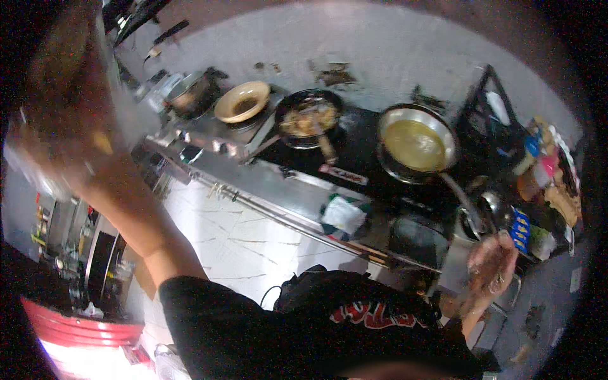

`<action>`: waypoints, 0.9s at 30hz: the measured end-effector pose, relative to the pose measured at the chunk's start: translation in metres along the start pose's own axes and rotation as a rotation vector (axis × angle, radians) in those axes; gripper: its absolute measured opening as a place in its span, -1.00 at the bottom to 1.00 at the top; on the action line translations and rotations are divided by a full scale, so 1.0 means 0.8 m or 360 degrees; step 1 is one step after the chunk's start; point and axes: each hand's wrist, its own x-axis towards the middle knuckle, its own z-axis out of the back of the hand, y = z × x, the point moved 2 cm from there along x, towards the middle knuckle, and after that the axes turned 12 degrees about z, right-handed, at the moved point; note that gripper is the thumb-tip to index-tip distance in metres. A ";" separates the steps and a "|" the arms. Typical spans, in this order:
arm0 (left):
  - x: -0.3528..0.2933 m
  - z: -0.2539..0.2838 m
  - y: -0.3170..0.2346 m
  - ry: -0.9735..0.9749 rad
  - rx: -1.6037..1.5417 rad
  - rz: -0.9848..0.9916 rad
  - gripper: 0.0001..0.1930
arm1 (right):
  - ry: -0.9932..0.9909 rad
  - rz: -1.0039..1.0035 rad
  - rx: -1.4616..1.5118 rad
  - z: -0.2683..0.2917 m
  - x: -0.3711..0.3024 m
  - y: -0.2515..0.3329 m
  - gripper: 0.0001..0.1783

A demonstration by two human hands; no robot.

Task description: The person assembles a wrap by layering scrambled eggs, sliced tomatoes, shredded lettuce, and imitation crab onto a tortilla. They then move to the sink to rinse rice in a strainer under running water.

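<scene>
Head camera view: a steel frying pan [410,114] of yellowish liquid sits on the right part of a dark stovetop [364,149]; its long handle [461,193] slants from the rim toward the lower right, its long axis aimed at the person's right hand [489,261]. The pan lies up and to the left of this hand, whose fingers look curled near the handle's end; whether they are closed on it cannot be told. The left hand [79,152] is far left of the pan, badly blurred against a large brownish shape [73,76]; I cannot tell whether it is open or gripping.

Left of the pan is a dark skillet [299,142] of food, its handle slanting down-left, with a wooden-handled utensil [325,147] leaning out. Farther left from the pan come a cream wide-rimmed bowl [227,109] and a metal pot [183,90]. A white cloth [343,214] lies below-left of the pan, a black stand [484,111] to its upper right, and a blue packet [519,231] to its lower right, beyond the handle.
</scene>
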 end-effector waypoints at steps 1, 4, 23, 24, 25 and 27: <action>-0.015 0.056 0.008 -0.0109 -0.0008 0.0092 -0.53 | 0.0072 -0.0022 0.0063 -0.035 -0.003 -0.031 -0.53; -0.091 0.205 0.051 -0.0344 -0.0182 0.0669 -0.51 | 0.0186 -0.0206 0.0381 -0.171 -0.027 -0.139 -0.56; -0.310 0.859 0.272 -0.1315 -0.0093 0.1953 -0.54 | 0.1372 -0.1290 0.0514 -0.872 -0.205 -0.707 -0.37; -0.309 0.893 0.278 -0.1352 -0.0028 0.1891 -0.53 | 0.1374 -0.1341 0.0515 -0.905 -0.216 -0.739 -0.39; -0.302 0.927 0.289 -0.1439 -0.0036 0.1853 -0.53 | 0.1386 -0.1349 0.0527 -0.946 -0.222 -0.773 -0.41; -0.289 0.984 0.302 -0.1595 -0.0054 0.1790 -0.54 | 0.1391 -0.1539 0.0458 -1.011 -0.244 -0.849 -0.48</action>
